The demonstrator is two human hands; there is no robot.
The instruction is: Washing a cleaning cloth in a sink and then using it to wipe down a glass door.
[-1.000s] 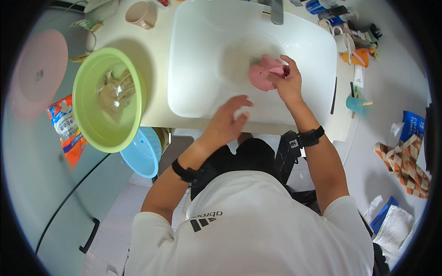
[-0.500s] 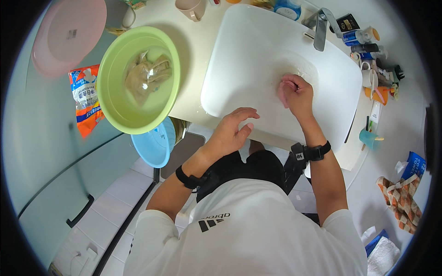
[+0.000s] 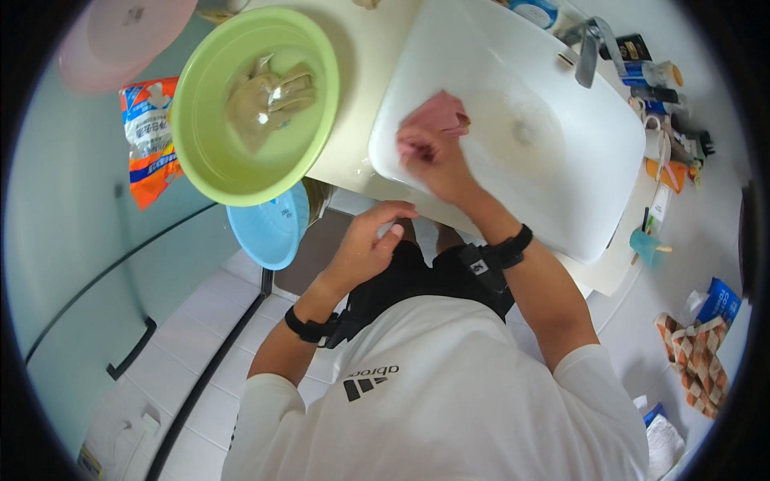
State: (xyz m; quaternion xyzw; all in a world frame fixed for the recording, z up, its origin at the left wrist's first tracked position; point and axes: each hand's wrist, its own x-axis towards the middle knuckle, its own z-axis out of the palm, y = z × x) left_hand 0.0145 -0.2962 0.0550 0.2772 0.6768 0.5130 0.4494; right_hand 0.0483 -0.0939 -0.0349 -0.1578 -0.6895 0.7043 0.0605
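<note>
Head view, upper middle: the pink cloth (image 3: 439, 114), soft and folded into a rough angular shape, is at the left side of the sink (image 3: 577, 216); whether it touches the sink's wall I cannot tell. The right hand (image 3: 441, 168) holds its lower edge in bunched, slightly blurred fingers. The left hand (image 3: 365, 240), near the centre, is held apart, loosely curved with a gap between thumb and fingers, just below the desk's (image 3: 365, 48) front edge. The sink is smooth, glossy white, with rounded corners; open room stretches right from the cloth, under the metal faucet (image 3: 589, 52) at upper right. A strip of desk separates the sink from the round green plastic basin (image 3: 216, 168) at upper left, where a wrinkled beige cloth (image 3: 261, 104) lies in water. A blue basin (image 3: 265, 232) sits lower, partly hidden beneath the green rim.
</note>
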